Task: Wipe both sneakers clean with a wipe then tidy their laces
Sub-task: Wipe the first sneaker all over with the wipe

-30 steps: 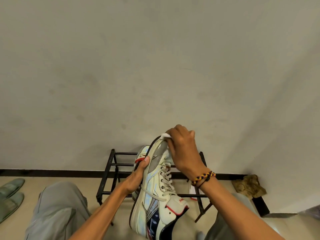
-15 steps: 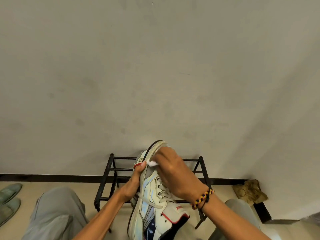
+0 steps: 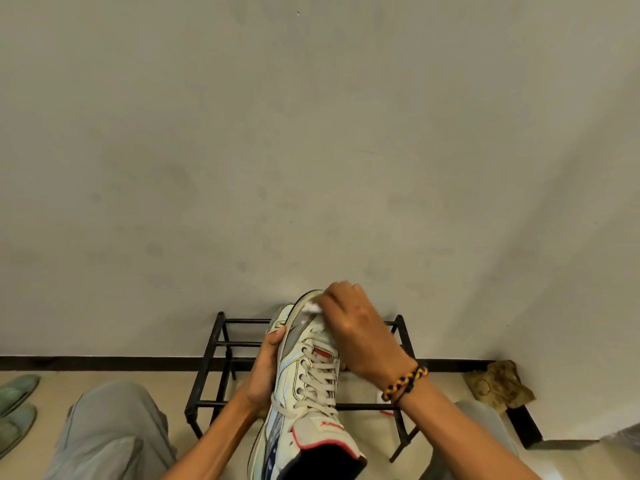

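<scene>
I've got the sneaker [image 3: 304,386] up off the floor, toe pointing away from me, tongue end nearest. My left hand [image 3: 266,368] cups its left flank, fingers wrapped under the sole and thumb laid along the upper, so that's my anchor. My right hand [image 3: 353,327] sits over the toe, fingers curled down and pinching the white wipe [image 3: 311,307], which peeks out just left of the fingertips, against the toe cap.

To do this well, I'd keep the left hold firm so the shoe doesn't twist, press the wipe flat, not bunched, and work short strokes from the toe rim back toward the laces [image 3: 317,379], turning to a clean patch as it soils.

Writing: there's a small red logo on the tongue, just below the laces, but it's too blurred for me to read. The red tab beside my right wrist shows no legible text.
</scene>
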